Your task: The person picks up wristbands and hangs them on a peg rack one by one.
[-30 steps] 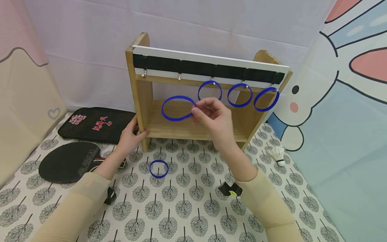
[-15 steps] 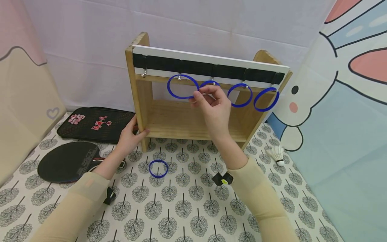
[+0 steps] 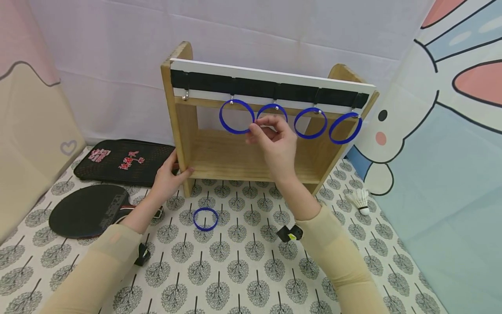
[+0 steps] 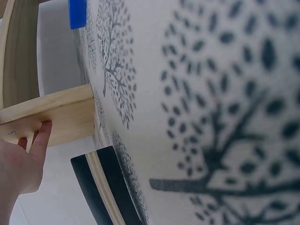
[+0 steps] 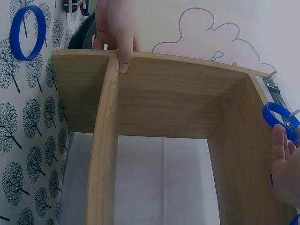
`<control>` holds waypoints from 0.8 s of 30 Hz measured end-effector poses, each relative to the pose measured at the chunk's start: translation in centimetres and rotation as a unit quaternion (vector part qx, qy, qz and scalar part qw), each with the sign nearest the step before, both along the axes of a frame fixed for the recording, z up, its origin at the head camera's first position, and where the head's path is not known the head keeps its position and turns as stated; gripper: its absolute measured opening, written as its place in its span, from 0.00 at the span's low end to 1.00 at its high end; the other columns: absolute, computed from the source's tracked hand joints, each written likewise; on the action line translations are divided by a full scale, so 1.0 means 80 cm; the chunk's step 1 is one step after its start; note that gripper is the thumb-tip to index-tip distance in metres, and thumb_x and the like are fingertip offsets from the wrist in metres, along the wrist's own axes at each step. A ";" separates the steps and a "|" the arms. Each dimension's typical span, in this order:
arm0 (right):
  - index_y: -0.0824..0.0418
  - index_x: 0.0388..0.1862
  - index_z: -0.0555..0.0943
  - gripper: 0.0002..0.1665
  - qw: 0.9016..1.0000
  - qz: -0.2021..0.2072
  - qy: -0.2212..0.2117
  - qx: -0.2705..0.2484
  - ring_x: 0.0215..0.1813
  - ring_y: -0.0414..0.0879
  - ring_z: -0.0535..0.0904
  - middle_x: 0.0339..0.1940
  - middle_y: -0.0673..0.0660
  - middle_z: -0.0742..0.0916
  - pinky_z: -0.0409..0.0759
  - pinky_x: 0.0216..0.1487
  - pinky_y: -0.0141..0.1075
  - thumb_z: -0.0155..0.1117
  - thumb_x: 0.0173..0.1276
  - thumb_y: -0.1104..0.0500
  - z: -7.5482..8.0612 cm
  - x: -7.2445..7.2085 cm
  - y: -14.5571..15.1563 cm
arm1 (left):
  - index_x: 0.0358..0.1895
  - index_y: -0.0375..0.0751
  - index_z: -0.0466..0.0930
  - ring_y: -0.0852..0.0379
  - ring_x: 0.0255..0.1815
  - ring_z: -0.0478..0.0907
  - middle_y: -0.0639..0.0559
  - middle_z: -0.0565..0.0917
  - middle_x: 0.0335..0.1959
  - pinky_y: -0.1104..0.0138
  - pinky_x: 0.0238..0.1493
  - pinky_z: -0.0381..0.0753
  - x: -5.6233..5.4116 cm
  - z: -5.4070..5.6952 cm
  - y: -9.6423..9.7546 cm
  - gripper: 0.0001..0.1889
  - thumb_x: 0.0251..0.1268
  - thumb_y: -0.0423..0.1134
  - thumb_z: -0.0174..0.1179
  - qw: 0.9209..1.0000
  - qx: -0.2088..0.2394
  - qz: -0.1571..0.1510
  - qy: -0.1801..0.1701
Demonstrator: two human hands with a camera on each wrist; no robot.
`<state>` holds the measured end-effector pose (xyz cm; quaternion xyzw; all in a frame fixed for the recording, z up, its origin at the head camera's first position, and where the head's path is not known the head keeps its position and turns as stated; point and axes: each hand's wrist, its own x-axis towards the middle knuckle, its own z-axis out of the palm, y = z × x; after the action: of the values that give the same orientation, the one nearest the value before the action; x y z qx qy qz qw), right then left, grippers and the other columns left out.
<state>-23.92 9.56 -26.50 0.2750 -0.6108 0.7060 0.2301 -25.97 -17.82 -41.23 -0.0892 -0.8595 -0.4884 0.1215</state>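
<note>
A blue silicone wristband point(image 3: 221, 117) hangs tilted at the second hook point(image 3: 232, 101) from the left, its lower right edge pinched between the thumb and fingertips of my right hand point(image 3: 276, 146). In the right wrist view the metal hook passes through this band point(image 5: 268, 116). My left hand point(image 3: 167, 176) grips the left side panel of the wooden rack point(image 3: 229, 152). Its thumb presses the front edge by the lower board, and the other fingers lie on the outer face, as the left wrist view shows. Three more blue bands point(image 3: 310, 137) hang from the hooks further right.
The leftmost hook point(image 3: 185, 96) carries no band. Another blue wristband point(image 3: 205, 229) lies on the tree-print cloth point(image 3: 239, 266). At the left are a black paddle case point(image 3: 125, 163) and a table tennis paddle point(image 3: 88, 210). A shuttlecock point(image 3: 360, 201) lies at right.
My right hand has raised the blue wristband from before the shelf opening to the second hook, then lowered slightly, leaving the band's top at the hook. My left hand has stayed put.
</note>
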 end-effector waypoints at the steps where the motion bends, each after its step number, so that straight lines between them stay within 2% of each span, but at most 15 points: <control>1: 0.70 0.39 0.77 0.09 1.000 -0.002 0.006 0.005 0.30 0.52 0.84 0.35 0.57 0.83 0.84 0.34 0.43 0.65 0.63 0.67 -0.001 0.001 0.001 | 0.76 0.63 0.43 0.38 0.60 0.70 0.38 0.65 0.66 0.45 0.45 0.78 0.000 0.000 0.000 0.40 0.66 0.49 0.58 1.000 0.000 0.001 -0.002; 6: 0.70 0.40 0.78 0.10 0.999 -0.012 0.032 0.041 0.31 0.51 0.84 0.34 0.57 0.85 0.83 0.31 0.44 0.66 0.62 0.65 -0.013 0.012 0.006 | 0.76 0.64 0.44 0.39 0.60 0.71 0.37 0.66 0.65 0.45 0.45 0.78 0.000 0.000 0.001 0.40 0.66 0.48 0.58 1.000 0.005 -0.001 -0.002; 11: 0.72 0.39 0.78 0.10 0.995 -0.003 0.027 0.097 0.29 0.46 0.83 0.35 0.61 0.85 0.83 0.30 0.41 0.67 0.61 0.68 -0.030 0.029 0.005 | 0.76 0.64 0.43 0.38 0.60 0.71 0.37 0.66 0.66 0.45 0.44 0.79 0.000 0.001 0.001 0.40 0.66 0.48 0.58 1.000 0.007 -0.008 0.001; 16: 0.74 0.39 0.78 0.10 0.985 0.012 0.009 0.171 0.28 0.56 0.81 0.35 0.65 0.84 0.82 0.28 0.39 0.66 0.59 0.72 -0.041 0.050 -0.004 | 0.76 0.64 0.44 0.38 0.60 0.70 0.37 0.65 0.66 0.44 0.43 0.79 0.000 0.001 0.000 0.40 0.66 0.49 0.57 1.000 0.005 -0.006 0.005; 19: 0.71 0.40 0.79 0.10 0.978 0.019 0.002 0.209 0.30 0.57 0.81 0.35 0.64 0.84 0.83 0.29 0.37 0.67 0.58 0.71 -0.060 0.049 -0.011 | 0.76 0.64 0.44 0.38 0.60 0.70 0.38 0.65 0.66 0.44 0.43 0.79 0.001 0.001 -0.001 0.40 0.66 0.50 0.58 1.000 0.005 -0.006 0.003; 21: 0.69 0.40 0.80 0.11 0.971 0.019 -0.003 0.239 0.33 0.52 0.82 0.36 0.62 0.85 0.83 0.31 0.35 0.68 0.58 0.69 -0.079 0.044 -0.014 | 0.75 0.65 0.44 0.38 0.60 0.70 0.38 0.65 0.66 0.44 0.44 0.79 0.001 0.001 0.000 0.40 0.66 0.50 0.58 1.000 0.005 -0.006 0.001; 24: 0.65 0.40 0.82 0.12 0.955 0.018 -0.004 0.294 0.37 0.43 0.82 0.36 0.58 0.85 0.82 0.35 0.31 0.70 0.58 0.63 -0.107 0.037 -0.020 | 0.76 0.64 0.44 0.38 0.60 0.70 0.38 0.65 0.66 0.44 0.44 0.78 0.001 0.000 0.000 0.40 0.66 0.50 0.58 1.000 0.005 -0.007 -0.001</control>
<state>-20.95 7.94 -35.07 0.3385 -0.7875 0.5000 0.1234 -25.89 -17.83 -41.20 -0.0943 -0.8565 -0.4937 0.1176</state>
